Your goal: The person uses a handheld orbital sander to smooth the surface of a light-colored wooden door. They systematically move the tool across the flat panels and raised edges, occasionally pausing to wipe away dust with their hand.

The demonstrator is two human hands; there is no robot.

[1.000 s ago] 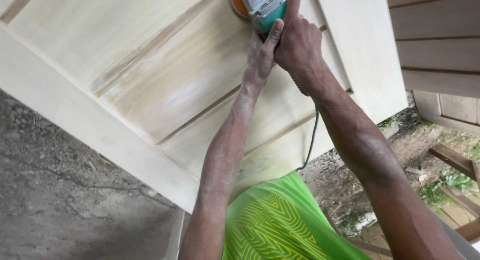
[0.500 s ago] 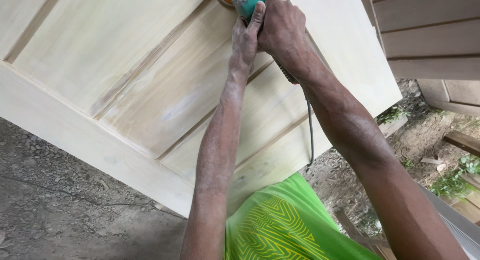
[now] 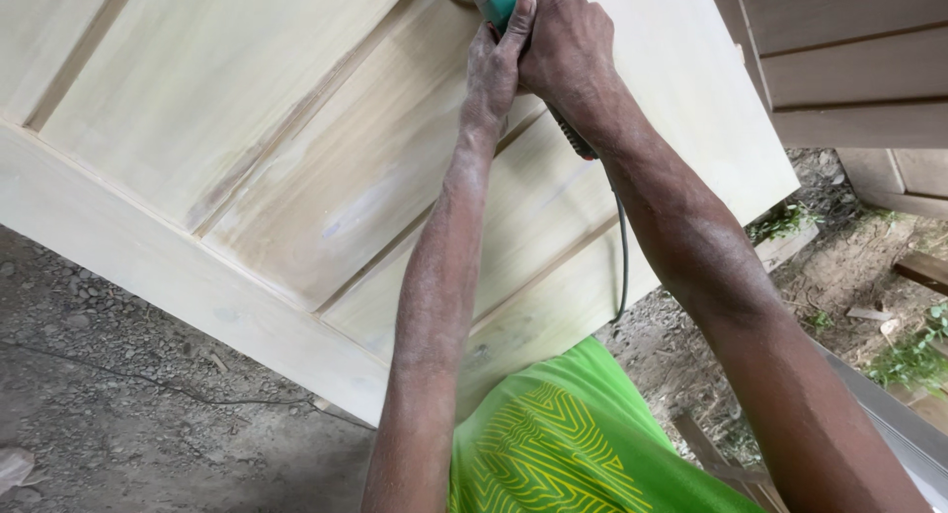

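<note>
A pale, unfinished wooden door [image 3: 247, 177] with raised panels lies flat in front of me. At the top edge of the view both hands grip a teal power sander [image 3: 502, 0] with an orange pad, pressed on the door's panel. My left hand [image 3: 491, 64] wraps the sander's near side. My right hand [image 3: 565, 41] covers its body and rear handle. The tool's upper part is cut off by the frame. Its dark cord [image 3: 622, 266] runs down past my right forearm and over the door's edge.
Grey gravel ground [image 3: 118, 404] lies below the door on the left. A brown plank wall [image 3: 849, 59] stands at the upper right. Dirt, wood scraps and weeds [image 3: 908, 345] are at the right. My green shirt [image 3: 563, 444] fills the lower middle.
Both hands and the sander have slid away from me across the panel, toward the top of the view, so less of the tool shows now.
</note>
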